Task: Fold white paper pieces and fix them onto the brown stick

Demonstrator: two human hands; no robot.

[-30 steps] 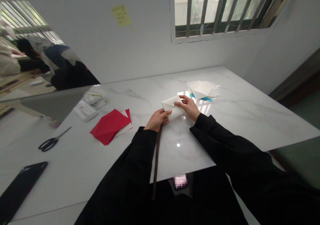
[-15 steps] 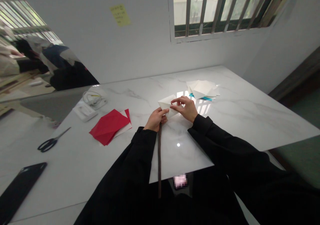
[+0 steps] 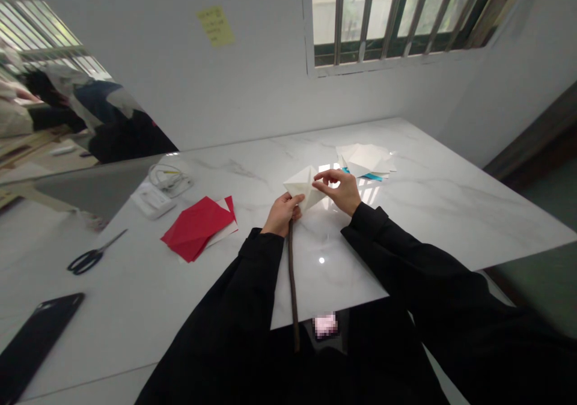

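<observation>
Folded white paper (image 3: 303, 185) is held just above the marble table (image 3: 428, 213), near the middle of it, and it has a pointed, triangle-like shape. The person's left hand (image 3: 282, 214) closes on its lower corner. The right hand (image 3: 341, 192) comes from the other side, and its fingertips (image 3: 321, 178) press on the right part of the paper. So both hands are together on the same paper, very near each other, but they do not touch each other. Both arms are in black sleeves (image 3: 406, 267). A dark brown cord (image 3: 293, 285) hangs down from under the left hand and passes over the table edge.

On the left of the hands lies a stack of red paper (image 3: 196, 228) with white sheets under it. Further left are black-handled scissors (image 3: 89, 261), a white box (image 3: 153, 202) with a coiled cable (image 3: 169, 176), and a black smartphone (image 3: 33, 351). Beyond the right hand is a pile of white paper (image 3: 365, 160) with a blue sheet (image 3: 360, 173) under it.
</observation>
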